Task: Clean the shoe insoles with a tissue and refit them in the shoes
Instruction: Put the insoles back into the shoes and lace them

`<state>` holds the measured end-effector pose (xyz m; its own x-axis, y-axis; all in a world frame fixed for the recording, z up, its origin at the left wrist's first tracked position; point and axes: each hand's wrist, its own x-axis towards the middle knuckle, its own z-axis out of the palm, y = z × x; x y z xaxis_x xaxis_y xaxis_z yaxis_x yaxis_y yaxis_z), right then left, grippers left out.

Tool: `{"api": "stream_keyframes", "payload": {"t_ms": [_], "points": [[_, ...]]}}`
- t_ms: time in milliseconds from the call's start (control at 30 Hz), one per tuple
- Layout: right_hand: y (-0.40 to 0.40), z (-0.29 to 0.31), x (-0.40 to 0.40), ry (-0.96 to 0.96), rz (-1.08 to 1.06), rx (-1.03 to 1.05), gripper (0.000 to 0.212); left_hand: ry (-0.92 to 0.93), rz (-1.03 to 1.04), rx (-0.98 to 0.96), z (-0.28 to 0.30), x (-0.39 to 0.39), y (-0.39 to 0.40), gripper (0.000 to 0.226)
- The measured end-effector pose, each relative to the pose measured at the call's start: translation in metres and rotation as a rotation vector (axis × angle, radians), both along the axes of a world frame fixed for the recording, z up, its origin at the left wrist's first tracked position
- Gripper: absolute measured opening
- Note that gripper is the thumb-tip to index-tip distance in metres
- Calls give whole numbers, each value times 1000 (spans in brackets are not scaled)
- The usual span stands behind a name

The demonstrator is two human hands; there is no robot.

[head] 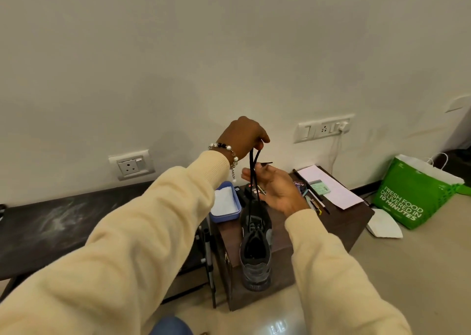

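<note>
A: What are the hands doing?

B: The left hand (242, 137), raised highest, pinches the black laces (254, 179) between fingertips and thumb. They run down as thin taut cords to the shoe (255, 248) below.

A: And the right hand?

B: The right hand (274, 189) sits just under the left, palm up, fingers loosely spread. The laces pass across its fingers, and a short lace end sticks out above its fingertips. Whether it grips that end, I cannot tell.

A: Where is the shoe?

B: Directly beneath both hands, upright on the dark wood-grain bench (339, 222), heel toward the person. It is grey mesh with a chunky ribbed sole and a dark open mouth; I cannot see whether an insole lies inside.

A: Anything near it?

B: Left of the right hand, under the left wrist, a blue rounded tray (225, 203) holds something white and soft-looking. Right of the right hand lie a white sheet (331, 187), pens and a small card. Farther right, on the floor, stands a glossy green bag (418, 194) with a white flat piece (383, 226) just beside it.

A: The sleeves?

B: Cream, ribbed knit cuffs; a beaded bracelet (225, 148) circles the left wrist.
</note>
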<state>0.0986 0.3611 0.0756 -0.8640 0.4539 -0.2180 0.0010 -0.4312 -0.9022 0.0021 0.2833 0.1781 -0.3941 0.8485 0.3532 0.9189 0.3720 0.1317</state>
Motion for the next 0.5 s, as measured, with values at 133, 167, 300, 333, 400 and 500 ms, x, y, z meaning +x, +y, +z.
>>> {"api": "stream_keyframes", "payload": {"t_ms": [133, 167, 300, 333, 400, 500], "points": [[14, 16, 3, -44, -94, 364, 4, -96, 93, 56, -32, -21, -18, 25], [19, 20, 1, -56, -104, 500, 2, -202, 121, 122, -45, -25, -22, 23], [27, 33, -10, -240, -62, 1094, 13, -639, 223, 337, -108, -14, -27, 18], [26, 36, -14, -255, -40, 1194, 16, -739, 238, 359, -123, -8, -25, 17], [24, 39, -20, -292, -8, 1312, 17, -999, 225, 459, -147, 8, -16, 12], [24, 36, -25, -318, -22, 1328, 18, -1408, 183, 684, -154, 31, -2, 22]]}}
